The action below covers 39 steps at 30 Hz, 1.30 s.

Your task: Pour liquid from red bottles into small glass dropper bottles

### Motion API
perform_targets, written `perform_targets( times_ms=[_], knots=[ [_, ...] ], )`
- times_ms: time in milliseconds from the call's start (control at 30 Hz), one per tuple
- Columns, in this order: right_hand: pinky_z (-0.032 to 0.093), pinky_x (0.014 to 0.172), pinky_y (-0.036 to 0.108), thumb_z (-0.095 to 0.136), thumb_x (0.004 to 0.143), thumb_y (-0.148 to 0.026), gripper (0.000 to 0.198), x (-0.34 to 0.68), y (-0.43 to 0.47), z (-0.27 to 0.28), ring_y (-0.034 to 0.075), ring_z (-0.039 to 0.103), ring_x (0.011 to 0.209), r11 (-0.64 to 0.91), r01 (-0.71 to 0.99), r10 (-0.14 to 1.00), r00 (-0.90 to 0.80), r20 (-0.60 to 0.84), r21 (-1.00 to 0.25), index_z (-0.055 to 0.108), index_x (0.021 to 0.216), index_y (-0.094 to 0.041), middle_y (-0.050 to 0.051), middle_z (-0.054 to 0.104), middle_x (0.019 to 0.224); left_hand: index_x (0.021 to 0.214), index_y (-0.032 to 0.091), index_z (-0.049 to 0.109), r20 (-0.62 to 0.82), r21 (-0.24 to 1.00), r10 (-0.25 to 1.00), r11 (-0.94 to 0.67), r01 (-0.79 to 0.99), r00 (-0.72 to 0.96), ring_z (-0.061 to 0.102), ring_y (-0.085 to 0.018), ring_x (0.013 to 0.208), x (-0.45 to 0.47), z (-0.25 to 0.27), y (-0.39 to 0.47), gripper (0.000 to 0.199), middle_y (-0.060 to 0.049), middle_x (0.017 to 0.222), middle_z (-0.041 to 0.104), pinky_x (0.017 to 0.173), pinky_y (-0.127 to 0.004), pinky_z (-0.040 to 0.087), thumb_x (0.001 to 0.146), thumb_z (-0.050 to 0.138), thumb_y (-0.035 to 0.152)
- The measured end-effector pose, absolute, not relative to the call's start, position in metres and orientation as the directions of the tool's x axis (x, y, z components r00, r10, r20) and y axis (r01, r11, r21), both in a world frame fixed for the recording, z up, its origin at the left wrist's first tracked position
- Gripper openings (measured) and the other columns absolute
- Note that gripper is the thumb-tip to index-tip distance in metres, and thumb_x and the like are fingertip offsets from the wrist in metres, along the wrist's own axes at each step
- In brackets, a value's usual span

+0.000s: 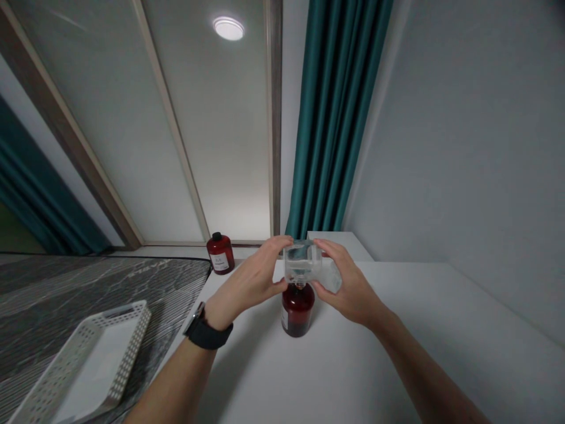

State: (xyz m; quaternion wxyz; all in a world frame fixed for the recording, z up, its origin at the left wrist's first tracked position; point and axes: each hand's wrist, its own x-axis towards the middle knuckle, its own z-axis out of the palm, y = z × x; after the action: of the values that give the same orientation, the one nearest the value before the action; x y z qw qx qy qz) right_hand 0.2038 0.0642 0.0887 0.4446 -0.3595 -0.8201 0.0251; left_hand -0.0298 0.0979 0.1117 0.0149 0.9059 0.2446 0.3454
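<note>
Both my hands grip a clear see-through container (301,259) from its two sides. My left hand (262,271), with a black watch (207,331) on its wrist, has its fingers and thumb on the left side. The right hand (348,285) is closed round the right side, where a hazy clear part shows near the palm. Just below stands a dark red bottle (298,312) with a pale label, upright on the white table (335,377). Its neck is partly hidden behind the container, and I cannot tell if they touch.
Another red bottle (220,254) with a black cap and white label stands at the table's far left corner. A white perforated basket (126,353) lies on the grey striped bedding (172,288) to the left. Behind my right hand is a white box (353,244) near a teal curtain (339,118).
</note>
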Motion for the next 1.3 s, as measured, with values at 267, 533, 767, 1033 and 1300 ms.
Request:
perform_targets(
  times_ms=[267, 533, 767, 1033, 1300],
  knots=[
    [0.044, 0.11, 0.054, 0.064, 0.082, -0.013, 0.073, 0.2055, 0.0638, 0.0924, 0.03, 0.045, 0.133, 0.734, 0.579, 0.624, -0.368, 0.689, -0.355, 0.032, 0.147, -0.029, 0.012, 0.047, 0.141, 0.139, 0.02, 0.03, 0.616, 0.172, 0.44, -0.885, 0.433, 0.653, 0.05, -0.032, 0.131, -0.0299, 0.1138, 0.0958, 0.068, -0.017, 0.14, 0.048, 0.11, -0.05, 0.048, 0.083, 0.067, 0.014],
    [0.045, 0.109, 0.055, 0.064, 0.081, -0.013, 0.072, 0.2054, 0.0633, 0.0939, 0.031, 0.047, 0.131, 0.74, 0.573, 0.618, -0.371, 0.693, -0.353, 0.034, 0.144, -0.03, 0.011, 0.049, 0.138, 0.138, 0.02, 0.03, 0.619, 0.172, 0.435, -0.887, 0.428, 0.654, 0.05, -0.032, 0.131, -0.0295, 0.114, 0.0944, 0.066, -0.017, 0.139, 0.048, 0.108, -0.05, 0.05, 0.083, 0.066, 0.012],
    [0.045, 0.108, 0.056, 0.065, 0.08, -0.013, 0.071, 0.2058, 0.0641, 0.0942, 0.032, 0.048, 0.13, 0.755, 0.564, 0.599, -0.384, 0.703, -0.335, 0.035, 0.142, -0.029, 0.012, 0.05, 0.136, 0.137, 0.021, 0.03, 0.622, 0.161, 0.429, -0.889, 0.428, 0.655, 0.05, -0.031, 0.131, -0.0297, 0.113, 0.0945, 0.065, -0.017, 0.139, 0.048, 0.108, -0.05, 0.05, 0.084, 0.066, 0.013],
    [0.045, 0.108, 0.056, 0.066, 0.079, -0.011, 0.07, 0.206, 0.0648, 0.0945, 0.031, 0.048, 0.129, 0.768, 0.553, 0.584, -0.396, 0.709, -0.324, 0.036, 0.139, -0.029, 0.012, 0.05, 0.134, 0.135, 0.021, 0.031, 0.622, 0.153, 0.424, -0.891, 0.428, 0.659, 0.05, -0.031, 0.131, -0.0294, 0.1134, 0.0933, 0.064, -0.016, 0.137, 0.048, 0.108, -0.051, 0.05, 0.084, 0.067, 0.012],
    [0.044, 0.108, 0.056, 0.065, 0.078, -0.01, 0.07, 0.2074, 0.0655, 0.0934, 0.031, 0.049, 0.128, 0.774, 0.55, 0.576, -0.405, 0.71, -0.315, 0.035, 0.138, -0.03, 0.011, 0.049, 0.133, 0.134, 0.021, 0.031, 0.633, 0.131, 0.404, -0.896, 0.424, 0.66, 0.051, -0.031, 0.13, -0.0283, 0.1135, 0.0934, 0.061, -0.017, 0.136, 0.049, 0.107, -0.052, 0.05, 0.085, 0.067, 0.012]
  ],
)
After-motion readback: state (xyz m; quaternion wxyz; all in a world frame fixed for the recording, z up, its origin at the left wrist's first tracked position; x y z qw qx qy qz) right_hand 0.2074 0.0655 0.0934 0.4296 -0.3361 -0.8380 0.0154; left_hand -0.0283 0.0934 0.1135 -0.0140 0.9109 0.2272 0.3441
